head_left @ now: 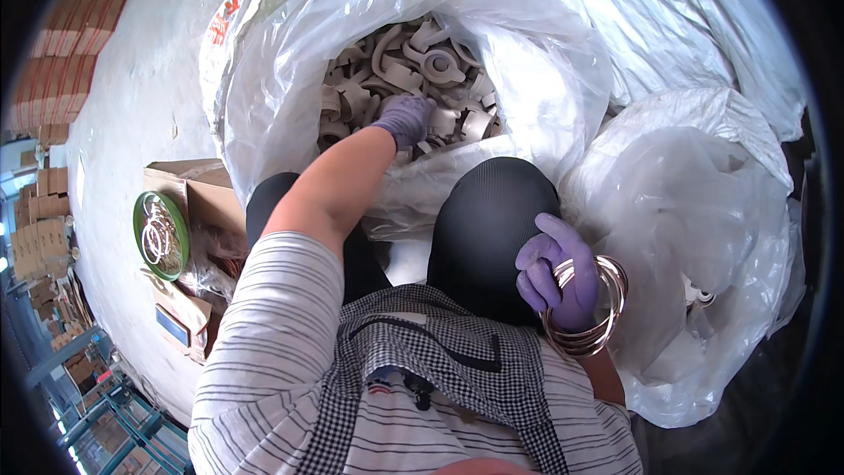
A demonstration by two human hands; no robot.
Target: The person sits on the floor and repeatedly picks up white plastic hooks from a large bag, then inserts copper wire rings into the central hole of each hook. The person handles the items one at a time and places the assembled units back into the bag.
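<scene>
The left hand [407, 119] is resting among the beige plastic parts [440, 68], which are lying inside the open clear bag [272, 88]; its fingertips are hiding, so I cannot tell whether its grip is clamping one. The right hand [573, 286] is curling its fingers, metal rings [576, 346] looping around it; whether it is gripping them is staying unclear. Picking out a part is seemingly underway, and the next move is probably calling for a firm pinch on one piece.

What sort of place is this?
Probably a factory or warehouse work area: a big plastic-lined sack of loose greyish parts, tall stacks of cardboard boxes at far left, and a blue-green metal frame at lower left.
</scene>
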